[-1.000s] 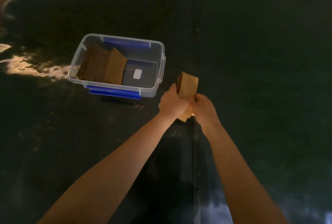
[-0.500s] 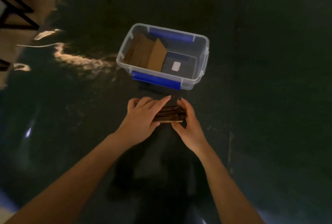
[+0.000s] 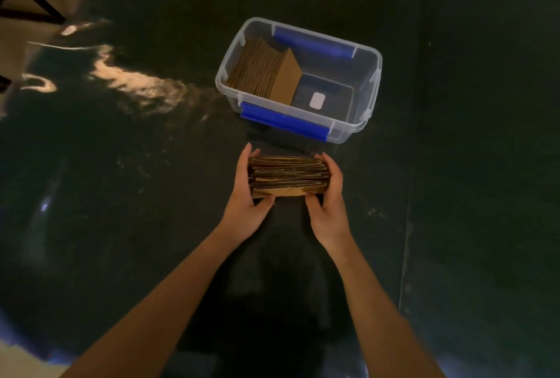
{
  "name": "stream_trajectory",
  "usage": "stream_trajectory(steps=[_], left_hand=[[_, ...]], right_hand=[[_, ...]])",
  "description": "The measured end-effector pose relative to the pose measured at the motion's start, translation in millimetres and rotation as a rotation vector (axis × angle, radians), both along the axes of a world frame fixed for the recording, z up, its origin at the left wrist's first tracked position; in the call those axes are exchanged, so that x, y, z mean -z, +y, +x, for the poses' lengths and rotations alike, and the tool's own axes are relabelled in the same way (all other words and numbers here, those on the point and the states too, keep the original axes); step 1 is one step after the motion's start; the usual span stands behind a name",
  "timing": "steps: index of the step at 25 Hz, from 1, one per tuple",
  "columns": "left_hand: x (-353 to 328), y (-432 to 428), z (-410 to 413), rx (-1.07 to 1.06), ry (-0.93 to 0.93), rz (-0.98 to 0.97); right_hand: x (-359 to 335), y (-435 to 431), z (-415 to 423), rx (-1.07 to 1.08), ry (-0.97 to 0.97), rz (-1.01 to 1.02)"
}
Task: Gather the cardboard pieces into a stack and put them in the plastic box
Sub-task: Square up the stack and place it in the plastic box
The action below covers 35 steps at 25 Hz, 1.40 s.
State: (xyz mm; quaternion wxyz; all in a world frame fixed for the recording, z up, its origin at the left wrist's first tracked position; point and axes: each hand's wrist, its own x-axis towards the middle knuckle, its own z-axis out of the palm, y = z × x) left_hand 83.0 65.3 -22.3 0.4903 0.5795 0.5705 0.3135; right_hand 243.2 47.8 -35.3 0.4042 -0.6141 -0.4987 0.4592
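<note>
Two hands, one bundle, one container; all places given from the plastic box point(image 3: 368, 98).

Item 1: stack of cardboard pieces point(image 3: 288, 176). Sits just on my side of the plastic box, near its blue-clipped front wall but apart from it. Edges face up toward me; sheets are uneven, several ends jutting out of line. Whether the bottom rests on the dark table point(image 3: 121, 195) or hangs just above it, I cannot tell in this light.

Item 2: my left hand point(image 3: 248, 195). Clamped on the stack's left end, fingers spread up that end, thumb tucked under the near edge.

Item 3: my right hand point(image 3: 328, 198). Clamped on the right end in the same manner, thumb at the near lower corner.

Item 4: plastic box, open, no lid in sight. Earlier cardboard point(image 3: 266, 71) leans against its left wall; the right half of the floor is bare save a small white label point(image 3: 317, 100).

Handling note, my judgement: square the bundle first, pressing both palms inward and tapping the long edge down so stray ends align. Keep the squeeze even, since loose middle sheets may slide out. Then lift over the front wall and set the bundle into the bare right half, leaning it onto the pieces already inside.
</note>
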Motion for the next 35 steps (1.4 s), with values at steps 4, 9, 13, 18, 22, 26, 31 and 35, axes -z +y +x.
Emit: stream_trajectory(steps=[4,9,13,18,22,26,31,35], left_hand=[[3,1,-13,0.04,0.034,0.022],[2,5,-19,0.076,0.137,0.021],[10,6,-16,0.018,0.233,0.091],[7,6,-22,0.044,0.319,0.163],[-13,7,-21,0.164,0.477,0.242],[-63,35,5,0.093,0.496,0.47],[-100,111,64,0.023,0.58,0.575],[-85,152,103,0.113,0.777,0.333]], right_hand=[[1,1,10,-0.008,0.01,-0.054],[-5,7,25,-0.083,-0.053,-0.049],[0,7,14,-0.022,-0.081,-0.064],[-10,12,20,-0.021,-0.276,-0.047],[-40,14,31,-0.133,-0.566,0.044],[-101,52,65,-0.174,-0.692,0.245],[-151,169,100,-0.336,-0.958,0.306],[-127,224,98,-0.519,-1.153,0.211]])
